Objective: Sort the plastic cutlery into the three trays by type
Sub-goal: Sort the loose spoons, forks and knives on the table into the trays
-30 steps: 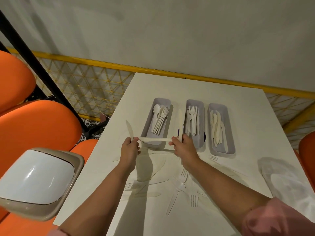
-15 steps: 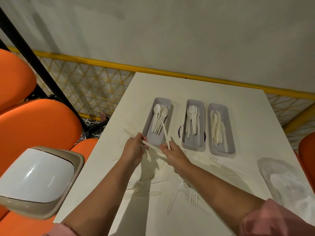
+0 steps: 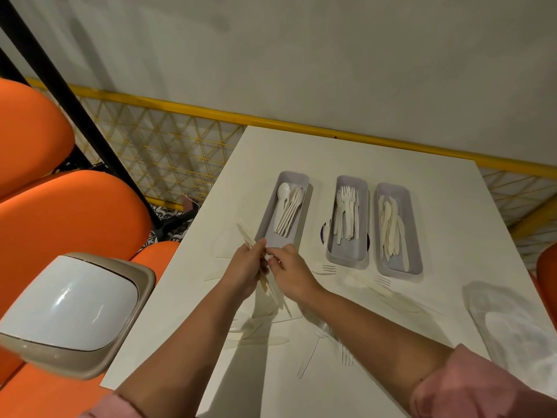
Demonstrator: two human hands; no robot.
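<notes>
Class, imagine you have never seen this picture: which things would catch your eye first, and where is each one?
Probably the two hands, left hand and right hand, meeting mid-table around a bundle of pale cutlery. Beyond them stand three grey trays of spoons, forks and knives. The orange seats glow at far left.

Colours on and around the white table (image 3: 346, 155)

Three pale grey trays (image 3: 397, 267) are filled with cream-white cutlery (image 3: 287, 211). Orange seats (image 3: 69, 218) are seen at the left, a yellow lattice railing (image 3: 168, 152) behind, a beige bin (image 3: 99, 351) with a white lid, and pink sleeves (image 3: 470, 390) nearest.
</notes>
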